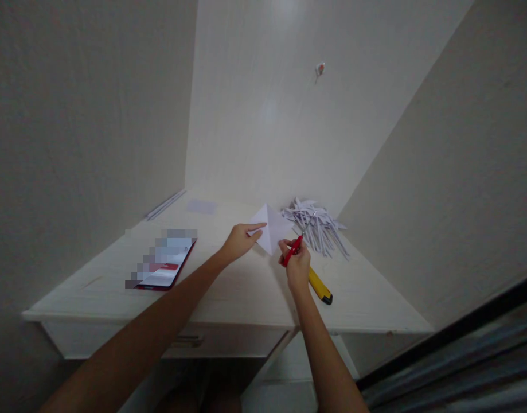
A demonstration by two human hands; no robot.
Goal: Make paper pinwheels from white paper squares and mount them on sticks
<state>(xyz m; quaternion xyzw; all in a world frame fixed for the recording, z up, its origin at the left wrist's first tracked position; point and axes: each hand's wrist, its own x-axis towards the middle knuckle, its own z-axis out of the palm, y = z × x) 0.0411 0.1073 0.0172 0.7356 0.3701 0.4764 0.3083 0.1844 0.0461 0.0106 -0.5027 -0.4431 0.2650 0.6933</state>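
A creased piece of white paper [277, 226] is pinched at its left side between the thumb and index finger of my left hand [241, 240]. My right hand [296, 261] is wrapped round red-handled scissors [294, 250], whose blades point up and away from me. The fingertips of that hand are close to the paper's lower right side; I cannot tell whether they touch it. Partly behind my right wrist lies a yellow box cutter [320, 285] with a black end. Beyond the scissors is a heap of thin white paper strips and rolls [321, 223].
On the left of the white desk [229, 298] lies a phone or tablet [171, 267] with a red edge, its screen partly blurred. Behind it are long white paper rolls [165, 205] and a flat paper sheet [202, 206]. Walls close in the back and sides. A drawer [229, 341] sits below.
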